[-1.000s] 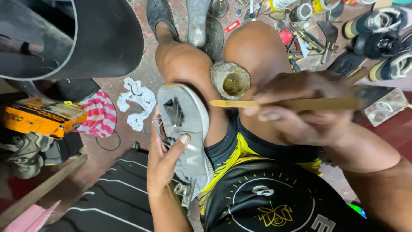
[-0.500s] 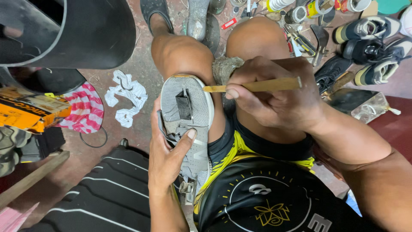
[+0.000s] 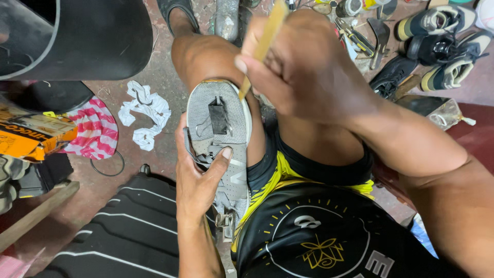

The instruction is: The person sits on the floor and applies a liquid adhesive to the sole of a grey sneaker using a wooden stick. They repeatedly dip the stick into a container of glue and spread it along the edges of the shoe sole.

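my left hand (image 3: pixel 198 183) is clamped round the grey mesh sports shoe (image 3: pixel 218 136), thumb pressed across its side, holding it sole-side away against my left thigh with the toe pointing toward my knee. my right hand (image 3: pixel 303 72) is closed tight on a thin flat wooden stick (image 3: pixel 263 44), and the stick's lower tip touches the shoe's upper right edge, just where the upper meets the rim of the sole. the dark tongue of the shoe (image 3: pixel 218 116) stands open and the laces hang loose down the left side.

as i judge it, the work on this edge is under way but not finished: only the toe-side corner has the stick on it, and the length of the rim down toward the heel looks untouched. i cannot tell whether anything is on the stick's tip.

on the stained concrete floor (image 3: pixel 164 82) lies a crumpled white rag (image 3: pixel 141 110) and a pink striped cloth (image 3: pixel 92 128); other pairs of trainers (image 3: pixel 442 46) wait to my right.
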